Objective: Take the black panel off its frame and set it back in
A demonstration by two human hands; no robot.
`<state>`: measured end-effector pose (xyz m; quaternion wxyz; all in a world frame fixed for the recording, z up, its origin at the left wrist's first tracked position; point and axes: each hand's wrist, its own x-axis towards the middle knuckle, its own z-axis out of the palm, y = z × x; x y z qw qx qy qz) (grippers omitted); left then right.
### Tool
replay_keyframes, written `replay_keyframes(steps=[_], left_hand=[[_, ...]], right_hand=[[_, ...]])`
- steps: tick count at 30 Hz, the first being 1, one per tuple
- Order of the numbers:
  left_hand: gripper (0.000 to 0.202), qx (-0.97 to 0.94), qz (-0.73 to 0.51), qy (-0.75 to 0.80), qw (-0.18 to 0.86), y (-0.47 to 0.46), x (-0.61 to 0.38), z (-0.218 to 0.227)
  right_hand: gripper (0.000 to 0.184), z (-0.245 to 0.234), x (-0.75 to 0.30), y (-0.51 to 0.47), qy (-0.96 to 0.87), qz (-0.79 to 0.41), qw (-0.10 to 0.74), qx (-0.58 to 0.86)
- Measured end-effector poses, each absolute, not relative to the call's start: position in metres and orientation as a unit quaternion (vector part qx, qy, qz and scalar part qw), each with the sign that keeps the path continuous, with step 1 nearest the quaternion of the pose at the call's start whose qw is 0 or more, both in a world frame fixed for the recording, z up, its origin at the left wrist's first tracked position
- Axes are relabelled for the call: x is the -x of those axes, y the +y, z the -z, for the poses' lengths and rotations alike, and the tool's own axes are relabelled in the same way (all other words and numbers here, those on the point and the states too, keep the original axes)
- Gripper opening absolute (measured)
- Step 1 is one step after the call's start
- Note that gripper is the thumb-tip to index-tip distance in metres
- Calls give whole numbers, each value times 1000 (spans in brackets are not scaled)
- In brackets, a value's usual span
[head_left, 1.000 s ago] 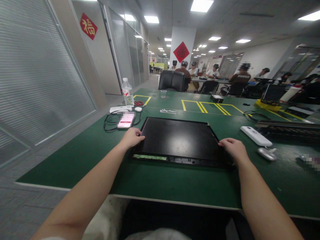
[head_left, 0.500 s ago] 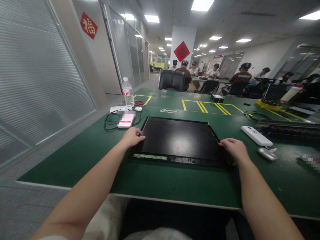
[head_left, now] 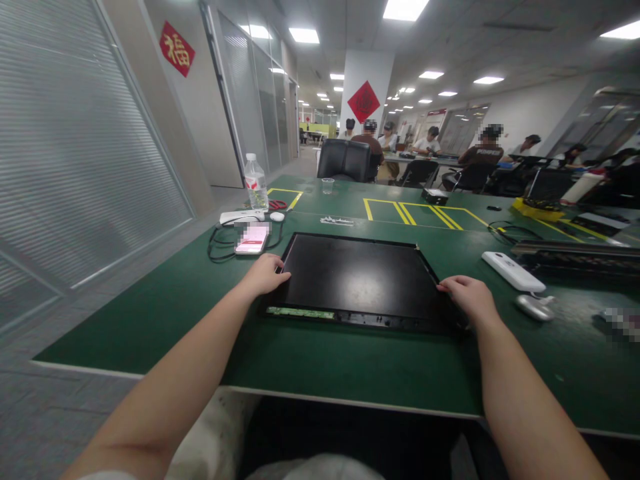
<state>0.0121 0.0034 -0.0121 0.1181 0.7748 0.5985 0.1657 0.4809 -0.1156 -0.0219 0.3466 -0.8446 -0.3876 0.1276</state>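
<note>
A black flat display panel lies screen-up on the green table, in a thin black frame. Along its near edge runs a strip of green circuit board. My left hand grips the panel's left edge, thumb on top and fingers curled over the side. On the opposite side my right hand pinches the right edge between thumb and fingers. The underside of the panel and some fingertips are hidden.
Left of the panel are a phone, a cable, a white power bank and a water bottle. To the right lie another white power bank and a silver mouse. Several people sit at tables behind.
</note>
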Motion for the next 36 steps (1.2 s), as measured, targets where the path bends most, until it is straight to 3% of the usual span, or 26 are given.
replay_keyframes(steps=[14, 27, 36], left_hand=[[23, -765, -176, 612, 97, 5, -14, 16], [30, -651, -262, 659, 269, 8, -9, 22], [22, -701, -241, 634, 222, 12, -5, 25]], right_hand=[[25, 27, -485, -115, -386, -132, 364, 837], [26, 28, -485, -115, -396, -123, 366, 833], [25, 28, -488, -114, -392, -133, 351, 840]])
